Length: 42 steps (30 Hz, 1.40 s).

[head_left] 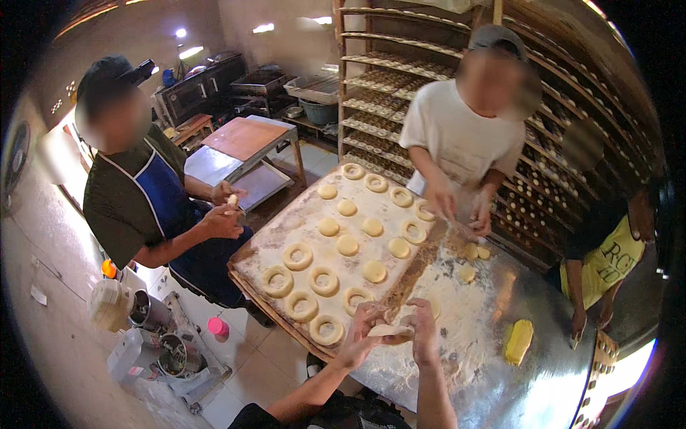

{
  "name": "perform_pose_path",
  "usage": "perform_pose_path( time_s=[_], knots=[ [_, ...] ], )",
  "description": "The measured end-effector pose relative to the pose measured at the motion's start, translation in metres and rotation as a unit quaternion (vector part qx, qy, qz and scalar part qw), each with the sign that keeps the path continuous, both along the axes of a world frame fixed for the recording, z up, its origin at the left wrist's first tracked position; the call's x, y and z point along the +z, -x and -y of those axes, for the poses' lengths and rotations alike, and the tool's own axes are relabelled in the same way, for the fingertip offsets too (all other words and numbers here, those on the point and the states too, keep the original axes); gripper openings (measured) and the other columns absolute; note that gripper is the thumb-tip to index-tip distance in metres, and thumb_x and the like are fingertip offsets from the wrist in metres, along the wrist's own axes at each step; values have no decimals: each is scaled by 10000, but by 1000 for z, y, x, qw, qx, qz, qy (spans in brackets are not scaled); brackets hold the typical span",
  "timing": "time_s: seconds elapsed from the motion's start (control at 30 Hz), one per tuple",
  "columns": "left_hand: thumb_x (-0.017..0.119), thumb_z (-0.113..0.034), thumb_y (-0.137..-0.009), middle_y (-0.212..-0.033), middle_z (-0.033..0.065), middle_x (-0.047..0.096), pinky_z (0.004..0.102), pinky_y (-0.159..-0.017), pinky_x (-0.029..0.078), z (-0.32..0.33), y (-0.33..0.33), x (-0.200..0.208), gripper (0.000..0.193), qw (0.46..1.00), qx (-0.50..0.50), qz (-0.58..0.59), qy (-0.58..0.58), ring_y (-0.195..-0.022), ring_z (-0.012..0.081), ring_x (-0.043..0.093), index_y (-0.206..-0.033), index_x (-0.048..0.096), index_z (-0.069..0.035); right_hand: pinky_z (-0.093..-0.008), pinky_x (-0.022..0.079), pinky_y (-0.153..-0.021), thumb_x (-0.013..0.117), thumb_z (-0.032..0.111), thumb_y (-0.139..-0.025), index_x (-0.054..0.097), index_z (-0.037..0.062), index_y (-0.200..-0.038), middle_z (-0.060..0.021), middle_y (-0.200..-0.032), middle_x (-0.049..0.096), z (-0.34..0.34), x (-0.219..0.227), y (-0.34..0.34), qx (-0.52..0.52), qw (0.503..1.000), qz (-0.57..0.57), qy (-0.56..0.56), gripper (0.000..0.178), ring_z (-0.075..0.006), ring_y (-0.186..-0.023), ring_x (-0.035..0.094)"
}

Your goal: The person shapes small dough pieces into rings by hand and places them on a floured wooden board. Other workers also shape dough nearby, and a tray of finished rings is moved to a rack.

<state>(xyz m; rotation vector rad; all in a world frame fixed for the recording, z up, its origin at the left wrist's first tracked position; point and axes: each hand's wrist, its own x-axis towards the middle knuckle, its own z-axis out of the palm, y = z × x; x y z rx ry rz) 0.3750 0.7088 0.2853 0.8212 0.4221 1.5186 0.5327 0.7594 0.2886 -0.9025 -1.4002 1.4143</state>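
A flattened piece of pale dough (390, 331) is held up between my two hands, over the near edge of the floured worktop. My left hand (363, 334) has its fingers closed on the dough's left side. The fingers of my right hand (423, 330) are curled round its right end. Just beyond my left hand is a wooden board (289, 227) dusted with flour. Dough rings (326, 329) lie along its near and far sides, and round dough discs (372, 227) lie between them. Another dough disc (434, 307), partly hidden, rests behind my right hand.
A metal table (493, 372) carries scattered flour, small dough pieces (466, 273) and a yellow block (519, 342). Co-workers stand left (153, 193), opposite (464, 129) and right (607, 250); the first two handle small pieces. Behind is a rack (379, 93) of loaded trays; machinery (179, 357) stands lower left.
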Motion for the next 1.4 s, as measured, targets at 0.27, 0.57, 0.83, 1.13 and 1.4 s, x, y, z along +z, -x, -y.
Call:
perform_pose_path(
  time_s=[0.27,0.57,0.83,1.13,1.4],
  knots=[
    [394,-253,-1071,-677,132,612,421,-522,498,-27,101,19,256,728,343,-589,-80,-562,340,638,-1193,521,-67,-376,543,-773,364,530,-1033,338,85,-1428,-178,-962,667,-39,28,132,148,987,58,-18,596,-256,-773,662],
    [441,-252,-1058,-602,155,597,462,-518,486,-84,231,25,222,793,348,-498,39,-572,385,645,-1090,555,-64,-303,539,-668,368,522,-1032,527,-43,-1232,-206,-1414,369,-98,15,263,206,974,-87,-44,621,-207,-865,637],
    [437,-275,-1056,-632,194,610,512,-556,480,-111,289,23,218,780,367,-503,62,-625,426,656,-1114,553,-99,-392,526,-801,375,546,-1031,373,74,-1417,-182,-1042,638,-153,-3,319,249,967,-50,12,609,-292,-872,651],
    [394,-316,-1079,-749,224,606,473,-666,471,-162,324,7,311,808,301,-486,140,-738,402,639,-1121,528,-39,-212,283,-444,407,607,-1018,414,180,-1440,23,-667,436,-175,31,353,122,969,-106,189,600,-53,-494,368],
    [544,-395,-984,-1205,251,570,565,-865,484,-220,352,-27,470,535,261,-770,230,-1116,440,580,-1295,509,-43,-457,390,-1102,593,512,-935,190,5,-1532,-358,-1367,521,-232,-14,381,15,908,417,31,881,-465,-1283,527]
  ],
)
